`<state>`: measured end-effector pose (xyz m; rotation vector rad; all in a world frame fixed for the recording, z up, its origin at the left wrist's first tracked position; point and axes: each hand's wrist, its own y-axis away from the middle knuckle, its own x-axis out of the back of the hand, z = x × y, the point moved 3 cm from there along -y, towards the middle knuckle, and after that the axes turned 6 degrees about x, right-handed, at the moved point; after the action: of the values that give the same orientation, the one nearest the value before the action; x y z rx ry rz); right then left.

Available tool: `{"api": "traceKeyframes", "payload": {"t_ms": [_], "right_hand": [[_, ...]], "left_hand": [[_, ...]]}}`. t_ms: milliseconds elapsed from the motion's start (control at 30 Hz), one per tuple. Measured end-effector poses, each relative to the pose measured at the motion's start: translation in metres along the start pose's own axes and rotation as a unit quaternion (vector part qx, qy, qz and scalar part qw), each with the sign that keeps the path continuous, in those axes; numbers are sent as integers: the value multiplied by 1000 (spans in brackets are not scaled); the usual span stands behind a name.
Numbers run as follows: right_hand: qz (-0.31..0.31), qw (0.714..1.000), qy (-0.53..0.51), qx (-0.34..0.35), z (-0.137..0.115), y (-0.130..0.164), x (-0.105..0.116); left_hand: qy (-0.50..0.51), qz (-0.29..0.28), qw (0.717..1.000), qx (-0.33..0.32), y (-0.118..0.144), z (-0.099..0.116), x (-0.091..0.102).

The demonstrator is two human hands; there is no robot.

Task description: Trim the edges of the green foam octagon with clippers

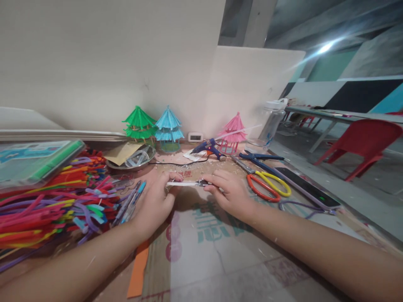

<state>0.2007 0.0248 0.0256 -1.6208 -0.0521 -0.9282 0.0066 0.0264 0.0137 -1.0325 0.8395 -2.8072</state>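
Note:
Over the middle of the cardboard-covered table, a thin white strip with a dark end (185, 183) lies level between my two hands; its exact kind is unclear. My left hand (161, 196) is closed on the white part, thumb below and fingers above. At the dark end, the fingers of my right hand (229, 192) are pinched together. Just beyond my hands rests a blue glue gun (206, 146) with a small red light and a clear glue stick in its back. Little tiered paper-roofed pavilions in green (138, 121), blue (169, 121) and pink (235, 128) stand along the wall.
Pipe cleaners (63, 201) in many colours heap at left under a plastic case (37, 161). Pens (134, 201) and an orange strip (137, 270) lie near my left arm. Scissors (262, 187), dark pliers (261, 157), a phone (307, 188) and a clear bottle (269, 123) are at right.

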Motion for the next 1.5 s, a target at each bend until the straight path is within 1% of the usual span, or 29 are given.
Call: {"api": "traceKeyframes", "payload": {"t_ms": [167,267,367,467,567,667,867,1000,1100,1200,1333,1500], "right_hand": [[1,1000,-1,7,0,0,0],[1,1000,-14,-11,1,1,-1],[26,996,-49,-64,6,2,-3],[56,986,-84,-130,15,5,-7],[62,975,-103,-186,22,8,-12],[59,970,-120,-205,25,9,-14],[50,972,-123,-192,23,9,-14],[57,981,-112,-147,20,8,-12],[42,989,-99,-106,15,7,-10],[23,994,-77,-80,11,5,-8],[11,996,-59,-61,8,4,-6],[-5,997,-61,-55,6,3,-5]], "left_hand": [[3,0,1000,-4,0,4,1],[6,0,1000,5,1,3,0],[0,5,999,49,1,-2,0],[-14,11,996,92,1,-4,0],[15,-4,996,91,0,0,-1],[44,-15,995,89,0,5,-1],[46,-14,995,83,0,6,-2],[57,-12,995,79,1,0,-3],[37,-5,996,78,1,-5,-2],[13,-6,998,67,1,-6,-1],[-14,-11,999,43,2,-3,1],[-32,-13,999,39,1,0,1]]}}
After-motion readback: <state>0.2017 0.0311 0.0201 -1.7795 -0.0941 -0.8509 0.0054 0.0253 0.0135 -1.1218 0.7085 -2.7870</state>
